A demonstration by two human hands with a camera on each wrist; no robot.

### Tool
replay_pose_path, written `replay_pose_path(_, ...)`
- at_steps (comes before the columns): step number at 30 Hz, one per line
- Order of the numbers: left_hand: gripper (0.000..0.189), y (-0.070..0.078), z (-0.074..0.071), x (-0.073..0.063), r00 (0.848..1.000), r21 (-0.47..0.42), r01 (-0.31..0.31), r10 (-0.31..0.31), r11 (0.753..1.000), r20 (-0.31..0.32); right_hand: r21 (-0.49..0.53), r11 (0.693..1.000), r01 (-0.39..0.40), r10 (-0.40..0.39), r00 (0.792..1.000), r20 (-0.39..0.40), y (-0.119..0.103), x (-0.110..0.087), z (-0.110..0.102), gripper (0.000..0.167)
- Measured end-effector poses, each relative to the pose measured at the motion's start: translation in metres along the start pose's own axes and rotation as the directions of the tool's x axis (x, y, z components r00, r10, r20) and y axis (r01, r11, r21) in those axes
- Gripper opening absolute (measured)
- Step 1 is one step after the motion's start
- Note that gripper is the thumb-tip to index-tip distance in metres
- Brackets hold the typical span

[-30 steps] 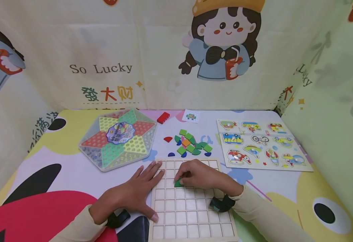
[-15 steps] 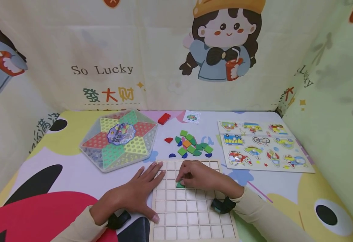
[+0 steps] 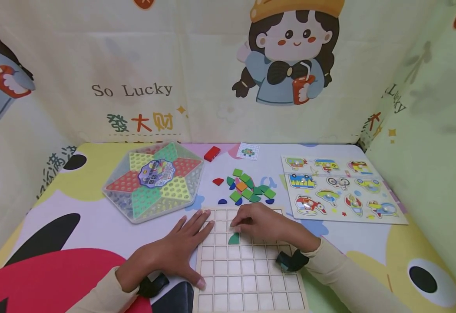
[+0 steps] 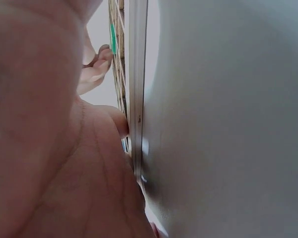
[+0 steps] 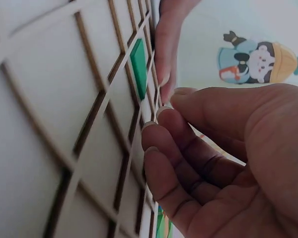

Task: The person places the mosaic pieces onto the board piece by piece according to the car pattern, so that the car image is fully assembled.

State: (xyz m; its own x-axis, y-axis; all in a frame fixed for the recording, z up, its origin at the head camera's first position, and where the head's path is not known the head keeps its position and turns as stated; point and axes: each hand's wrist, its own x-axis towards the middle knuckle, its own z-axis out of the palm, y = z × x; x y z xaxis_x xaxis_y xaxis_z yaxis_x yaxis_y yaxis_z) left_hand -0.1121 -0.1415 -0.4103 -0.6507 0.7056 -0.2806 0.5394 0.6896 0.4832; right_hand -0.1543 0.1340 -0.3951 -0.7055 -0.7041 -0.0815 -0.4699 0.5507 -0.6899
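Note:
A wooden grid board [image 3: 247,280] lies in front of me on the patterned table. One green quarter-circle piece [image 3: 234,238] sits in a cell of its third row; the right wrist view shows this green piece [image 5: 139,69] close to my fingertips. My right hand [image 3: 265,224] hovers just beyond and right of it, fingers loosely bent, with nothing between thumb and fingertips. Spread along the board's left edge, my left hand [image 3: 177,248] rests with straight fingers, its thumb over the frame. In the left wrist view its palm [image 4: 89,163] hides much of the board.
Beyond the board lies a pile of green, blue, red and orange pieces [image 3: 246,193]. A small pattern card [image 3: 248,151] and a red block [image 3: 212,154] lie farther back. A Chinese checkers set [image 3: 155,180] is at left, a vehicle knob puzzle [image 3: 341,191] at right.
My right hand has let go of the green quarter-circle piece and drawn back slightly to the right. The piece now shows fully in its cell. The left hand stays in place.

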Motion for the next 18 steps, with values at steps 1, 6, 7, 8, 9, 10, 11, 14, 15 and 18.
replay_pose_path(1,0.125,0.0,0.0,0.0,1.0,0.0,0.0,0.0,1.0,0.003,0.001,1.0,0.0,0.0,1.0,-0.011,0.002,-0.001,-0.001,0.013)
replay_pose_path(6,0.125,0.001,-0.001,0.001,1.0,0.006,0.008,-0.008,1.0,0.014,0.018,1.0,0.006,-0.005,0.999,-0.046,0.01,-0.005,-0.003,0.014)
replay_pose_path(7,0.125,0.001,-0.001,0.002,1.0,0.005,0.009,-0.01,1.0,0.015,0.026,1.0,0.006,-0.004,0.999,-0.05,0.011,-0.005,-0.004,0.015)
replay_pose_path(8,0.125,0.001,-0.001,0.002,1.0,0.005,0.012,-0.012,1.0,0.015,0.036,0.999,0.006,-0.004,0.999,-0.054,0.012,-0.006,-0.004,0.015)
replay_pose_path(9,0.125,0.001,-0.001,0.002,1.0,0.004,0.014,-0.014,1.0,0.015,0.043,0.999,0.006,-0.003,0.998,-0.059,0.013,-0.006,-0.005,0.016)
replay_pose_path(10,0.125,0.001,-0.001,0.002,1.0,0.002,0.015,-0.015,1.0,0.014,0.05,0.999,0.005,-0.002,0.998,-0.065,0.014,-0.006,-0.006,0.016)
replay_pose_path(11,0.125,0.0,-0.001,0.001,1.0,0.0,0.012,-0.012,1.0,0.013,0.052,0.999,0.009,-0.006,0.997,-0.074,0.015,-0.006,-0.007,0.017)
replay_pose_path(14,0.124,0.0,-0.001,0.001,1.0,-0.007,0.005,-0.005,1.0,0.009,0.051,0.998,0.025,-0.019,0.994,-0.112,0.018,-0.008,-0.01,0.019)
replay_pose_path(15,0.124,0.001,-0.001,0.0,1.0,-0.012,0.005,-0.005,1.0,0.009,0.052,0.998,0.031,-0.024,0.992,-0.127,0.019,-0.008,-0.012,0.019)
replay_pose_path(18,0.124,0.001,-0.001,0.0,1.0,-0.019,0.003,-0.003,1.0,0.007,0.055,0.998,0.041,-0.032,0.985,-0.17,0.022,-0.011,-0.017,0.018)
